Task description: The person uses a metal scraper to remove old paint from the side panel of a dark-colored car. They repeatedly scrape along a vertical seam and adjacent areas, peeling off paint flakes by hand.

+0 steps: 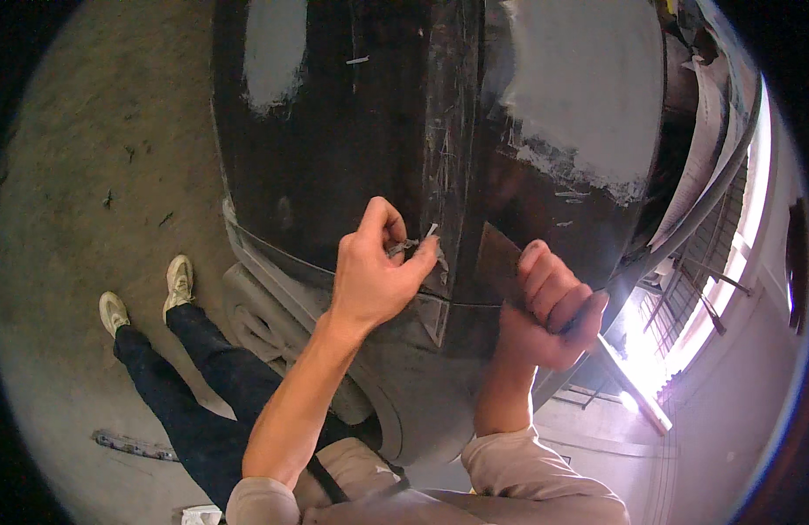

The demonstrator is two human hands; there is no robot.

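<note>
A dark car body panel [361, 166] with light grey filler patches lies in front of me. Close to the panel's scuffed vertical strip [446, 157], my left hand [369, 271] pinches a crumpled grey strip of tape or film [413, 246] between thumb and fingers. To its right, the fingers of my right hand [549, 306] are wrapped round a putty knife [496, 260]. Its flat, dark blade points up and left, against or just over the panel; I cannot tell which. The handle is mostly hidden in my fist.
Below the panel a wheel [304, 350] and wheel arch show. My legs in dark trousers [199, 376] stand on the concrete floor [89, 210] at the left, with small scraps and a long perforated strip [135, 445] lying there. At the right are a bright barred window [685, 297] and a wall.
</note>
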